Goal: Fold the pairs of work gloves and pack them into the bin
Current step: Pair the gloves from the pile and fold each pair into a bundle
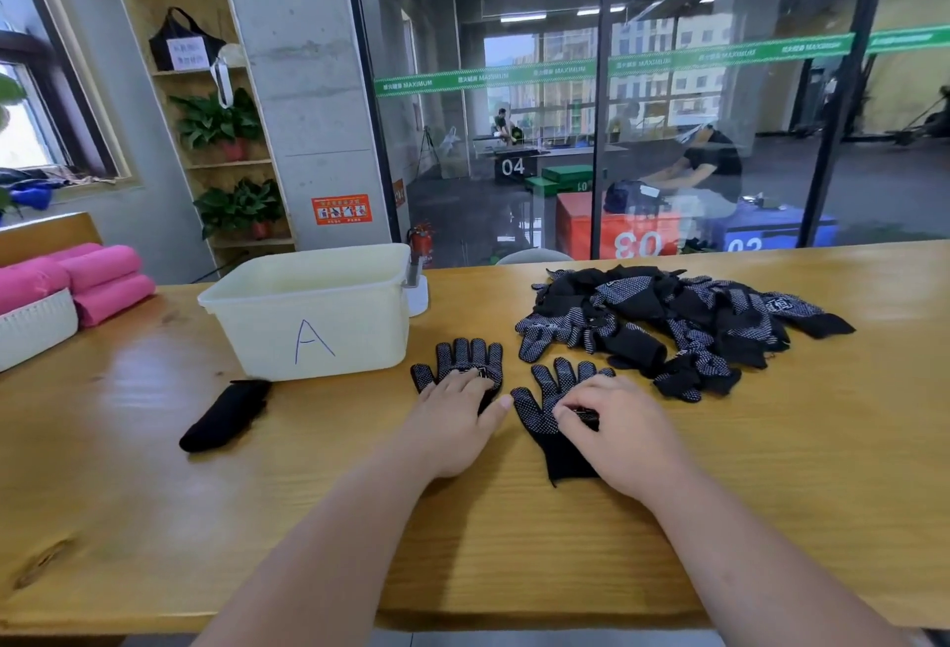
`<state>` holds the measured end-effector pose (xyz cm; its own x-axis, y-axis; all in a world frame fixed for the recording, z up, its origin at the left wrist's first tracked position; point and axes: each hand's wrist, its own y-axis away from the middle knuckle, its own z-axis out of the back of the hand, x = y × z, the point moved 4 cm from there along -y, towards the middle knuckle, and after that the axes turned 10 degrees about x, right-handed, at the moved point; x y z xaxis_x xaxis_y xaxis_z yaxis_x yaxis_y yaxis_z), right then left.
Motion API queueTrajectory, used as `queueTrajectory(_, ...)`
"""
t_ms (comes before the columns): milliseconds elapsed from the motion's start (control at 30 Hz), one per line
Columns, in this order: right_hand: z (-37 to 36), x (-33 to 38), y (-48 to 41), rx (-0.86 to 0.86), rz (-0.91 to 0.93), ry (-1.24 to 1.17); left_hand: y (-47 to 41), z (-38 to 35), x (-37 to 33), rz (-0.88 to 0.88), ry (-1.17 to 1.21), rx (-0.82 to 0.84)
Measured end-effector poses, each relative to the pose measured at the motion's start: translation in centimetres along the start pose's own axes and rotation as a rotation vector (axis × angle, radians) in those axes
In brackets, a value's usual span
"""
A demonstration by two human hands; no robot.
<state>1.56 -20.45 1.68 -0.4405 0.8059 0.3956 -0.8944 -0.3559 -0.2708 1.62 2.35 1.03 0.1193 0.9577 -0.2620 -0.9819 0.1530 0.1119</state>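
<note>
Two black gloves with white grip dots lie flat, palm side up, side by side on the wooden table. My left hand lies flat on the palm of the left glove, fingers straight. My right hand rests on the right glove, its fingertips curled and pressing near the glove's label. A heap of more dotted black gloves lies behind to the right. The cream bin marked "A" stands to the left. A folded black glove bundle lies in front of the bin.
The wooden table runs wide in front of me. At the far left are pink rolls and a white woven basket. A glass wall stands behind the table.
</note>
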Motion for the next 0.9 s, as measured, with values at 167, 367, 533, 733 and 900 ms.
queueTrajectory(167, -0.1, -0.1, -0.3, 0.003, -0.036, 0.017, -2.5, 0.1, 0.5, -0.021, 0.023, -0.032)
queueTrajectory(367, -0.1, -0.2, -0.8, 0.018, -0.048, -0.001, -1.3, 0.8, 0.1, -0.016, -0.11, -0.342)
queueTrajectory(533, 2.1, -2.0, -2.6, -0.159, -0.142, 0.192, -1.8, 0.4, -0.1, 0.006, -0.143, -0.279)
queueTrajectory(733, 1.3, -7.2, -3.7, 0.092, -0.389, 0.371, -2.4, 0.0, 0.3, -0.011, -0.079, -0.221)
queueTrajectory(900, 1.2, -7.6, -4.3, 0.038, -0.411, 0.367, -2.3, 0.2, 0.3, -0.035, -0.046, -0.261)
